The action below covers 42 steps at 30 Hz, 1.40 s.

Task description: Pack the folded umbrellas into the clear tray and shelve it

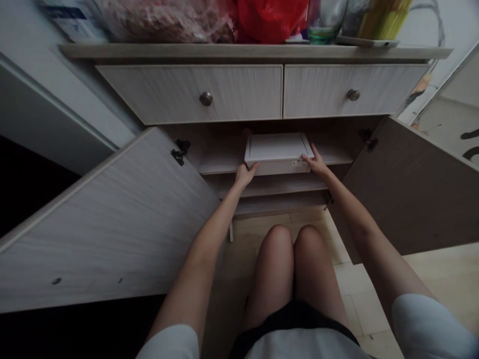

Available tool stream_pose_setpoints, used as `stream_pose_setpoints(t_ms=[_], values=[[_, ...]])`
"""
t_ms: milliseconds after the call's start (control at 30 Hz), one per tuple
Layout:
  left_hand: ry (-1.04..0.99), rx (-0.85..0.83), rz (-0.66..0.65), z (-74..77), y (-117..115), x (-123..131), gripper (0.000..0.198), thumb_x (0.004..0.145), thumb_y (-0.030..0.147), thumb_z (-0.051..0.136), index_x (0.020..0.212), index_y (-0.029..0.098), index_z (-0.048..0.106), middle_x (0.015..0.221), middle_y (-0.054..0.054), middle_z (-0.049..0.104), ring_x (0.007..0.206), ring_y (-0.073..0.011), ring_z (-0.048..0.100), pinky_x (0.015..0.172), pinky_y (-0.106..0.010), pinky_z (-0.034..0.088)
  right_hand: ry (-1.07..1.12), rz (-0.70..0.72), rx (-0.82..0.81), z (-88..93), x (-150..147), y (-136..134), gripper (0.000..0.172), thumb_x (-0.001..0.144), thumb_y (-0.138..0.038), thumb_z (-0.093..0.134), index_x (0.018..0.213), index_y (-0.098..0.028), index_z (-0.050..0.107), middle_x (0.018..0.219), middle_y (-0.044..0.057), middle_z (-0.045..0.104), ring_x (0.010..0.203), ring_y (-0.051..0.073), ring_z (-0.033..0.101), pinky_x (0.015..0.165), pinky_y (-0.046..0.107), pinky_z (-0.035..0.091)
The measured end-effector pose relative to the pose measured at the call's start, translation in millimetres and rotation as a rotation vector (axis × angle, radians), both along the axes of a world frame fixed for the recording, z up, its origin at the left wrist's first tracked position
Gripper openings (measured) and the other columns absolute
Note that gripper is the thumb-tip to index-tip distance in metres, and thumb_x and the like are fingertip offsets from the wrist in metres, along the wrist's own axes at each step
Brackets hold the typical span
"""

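Note:
A white lidded storage box (279, 146) with a small label on its front is at the upper shelf (220, 155) of an open cabinet, its front jutting over the shelf edge. My left hand (246, 174) grips its front left corner, thumb on the front face and the other fingers hidden underneath or behind. My right hand (315, 160) holds the right end, thumb on the front near the label and fingers along the side. The box looks roughly level. Whether its underside rests on the shelf, I cannot tell.
Cabinet doors stand open at the left (123, 224) and right (415, 194). Two closed drawers (239, 94) are above the shelf. On the cabinet top (179, 50) are plastic bags (164, 20), a red bag (271, 20) and a glass (325, 22). My knees are just below the shelves.

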<state>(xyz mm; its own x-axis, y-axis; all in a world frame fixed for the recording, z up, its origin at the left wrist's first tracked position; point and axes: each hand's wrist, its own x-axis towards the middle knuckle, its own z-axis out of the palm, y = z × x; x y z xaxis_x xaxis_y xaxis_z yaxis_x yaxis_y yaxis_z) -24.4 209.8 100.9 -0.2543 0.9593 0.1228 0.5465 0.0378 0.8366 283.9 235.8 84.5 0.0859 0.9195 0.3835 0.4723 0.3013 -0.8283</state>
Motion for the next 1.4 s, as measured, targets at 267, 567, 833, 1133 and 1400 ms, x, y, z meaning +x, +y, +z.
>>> stream_pose_setpoints(t_ms=[267,567,833,1133,1400], values=[[0.155,0.295,-0.469,13.7,-28,25,0.053,0.090,0.022,0.058,0.142,0.021,0.055,0.161,-0.011,0.039,0.157,-0.0286,0.014,0.128,-0.051,0.009,-0.717,-0.003,0.284,0.1,-35,-54,0.047,0.104,-0.029,0.032,0.145,-0.027,0.056,0.153,0.007,0.051,0.144,0.027,0.040,0.123,0.053,0.015],[0.349,0.331,-0.499,6.5,2,28,0.064,0.090,0.023,0.053,0.153,0.014,0.042,0.167,-0.013,0.025,0.158,-0.0266,0.007,0.127,-0.053,0.000,-0.896,-0.028,0.226,5.5,-42,-30,0.056,0.102,-0.020,0.025,0.156,-0.023,0.042,0.161,0.007,0.039,0.136,0.032,0.041,0.113,0.054,0.026],[0.428,0.352,-0.487,8.0,40,36,0.066,0.092,0.023,0.050,0.155,0.009,0.038,0.166,-0.018,0.024,0.157,-0.0308,0.008,0.127,-0.053,0.006,-0.891,-0.079,0.245,3.4,-49,8,0.061,0.099,-0.017,0.025,0.159,-0.017,0.035,0.159,0.011,0.042,0.120,0.035,0.044,0.104,0.056,0.032],[0.597,0.326,-0.481,9.1,77,38,0.068,0.094,0.022,0.047,0.157,0.002,0.031,0.167,-0.020,0.019,0.157,-0.0325,0.006,0.127,-0.052,0.007,-0.785,-0.069,0.163,3.2,-53,49,0.061,0.098,-0.019,0.026,0.158,-0.013,0.036,0.161,0.015,0.037,0.132,0.040,0.039,0.106,0.063,0.029],[0.679,0.294,-0.478,10.4,99,38,0.070,0.095,0.024,0.046,0.157,0.000,0.027,0.168,-0.021,0.016,0.158,-0.0315,0.004,0.127,-0.048,0.007,-0.829,-0.105,0.089,11.6,-59,61,0.062,0.097,-0.019,0.029,0.159,-0.013,0.033,0.163,0.015,0.034,0.135,0.039,0.038,0.109,0.060,0.028]])
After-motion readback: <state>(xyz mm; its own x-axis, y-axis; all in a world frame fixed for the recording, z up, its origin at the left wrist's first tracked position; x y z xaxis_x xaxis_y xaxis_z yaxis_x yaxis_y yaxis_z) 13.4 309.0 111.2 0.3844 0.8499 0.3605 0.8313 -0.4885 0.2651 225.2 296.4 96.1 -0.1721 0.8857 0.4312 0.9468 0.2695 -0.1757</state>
